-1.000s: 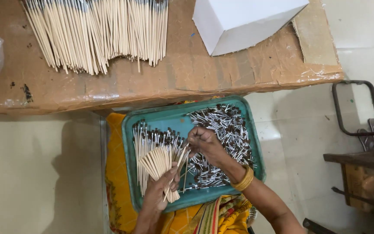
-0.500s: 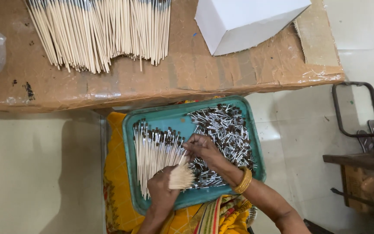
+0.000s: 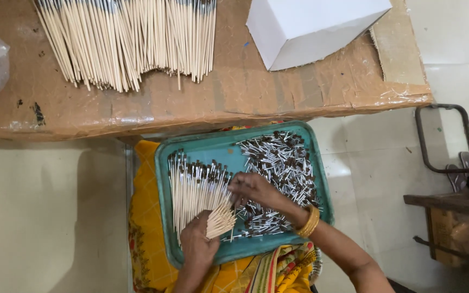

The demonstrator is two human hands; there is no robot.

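Our left hand (image 3: 199,247) sits low in the frame, just left of centre, closed around a small fan of bare pale sticks (image 3: 221,220) whose ends splay up and to the right. A second ago that fan stood higher and wider over the tray; now it has dropped and tightened into a short bunch at the thumb, so we judge that the hand has regripped the bundle between picks. Our right hand (image 3: 256,190) reaches in from the lower right, gold bangles (image 3: 309,221) at the wrist, and has drawn in closer to the stick ends; its fingers curl down and pinch at the edge of the pile of small silver-and-brown caps (image 3: 278,168), though we cannot tell whether one is actually held between them. Both forearms angle in from the bottom edge toward the middle. Left of the hands a row of sticks already capped in brown (image 3: 194,187) lies in the green tray (image 3: 165,163), which rests on a yellow patterned cloth (image 3: 145,217). Above, across the upper frame, the cardboard-covered tabletop (image 3: 234,92) carries a long heap of sticks (image 3: 126,38) at upper left and a white box (image 3: 313,27) at upper right.
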